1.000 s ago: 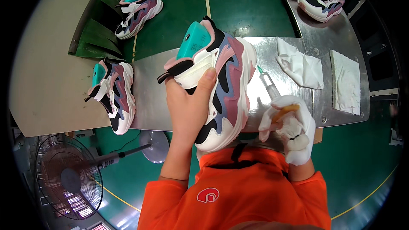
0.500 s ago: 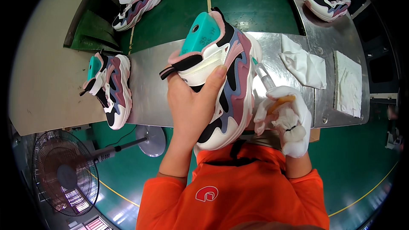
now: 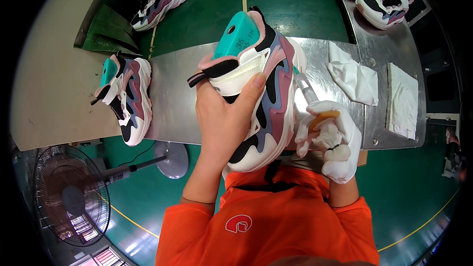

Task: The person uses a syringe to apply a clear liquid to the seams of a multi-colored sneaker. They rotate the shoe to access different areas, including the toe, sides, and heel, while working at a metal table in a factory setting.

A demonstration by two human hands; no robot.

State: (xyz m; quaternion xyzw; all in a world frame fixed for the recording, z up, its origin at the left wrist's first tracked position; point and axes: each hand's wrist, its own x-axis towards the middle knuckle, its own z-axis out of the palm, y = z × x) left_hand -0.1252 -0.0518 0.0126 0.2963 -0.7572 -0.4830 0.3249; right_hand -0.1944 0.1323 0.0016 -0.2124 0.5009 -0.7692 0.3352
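Note:
My bare left hand (image 3: 227,116) is closed round a sneaker (image 3: 276,88) in white, black, purple and pink, thumb across its white strap. A teal shoe last (image 3: 237,37) fills the sneaker's opening, and its toe points down toward my body. My right hand (image 3: 331,140), in a white glove, is closed on a clear syringe-like applicator (image 3: 306,88) with a teal tip. That tip is at the sneaker's side, by the edge of the sole; whether it touches cannot be made out. An orange-yellow piece (image 3: 322,119) shows among the gloved fingers.
Under my hands lies a metal worktop (image 3: 170,88). To the left stands a matching sneaker (image 3: 132,98), with another (image 3: 160,2) farther back on the green surface. A white cloth (image 3: 352,74) and a folded white pad (image 3: 403,101) lie right. More sneakers (image 3: 384,5) are far right; a fan (image 3: 73,197) stands lower left.
The whole view has shifted slightly. Both hands keep the same hold, and the applicator's tip remains beside the sneaker's sole edge.

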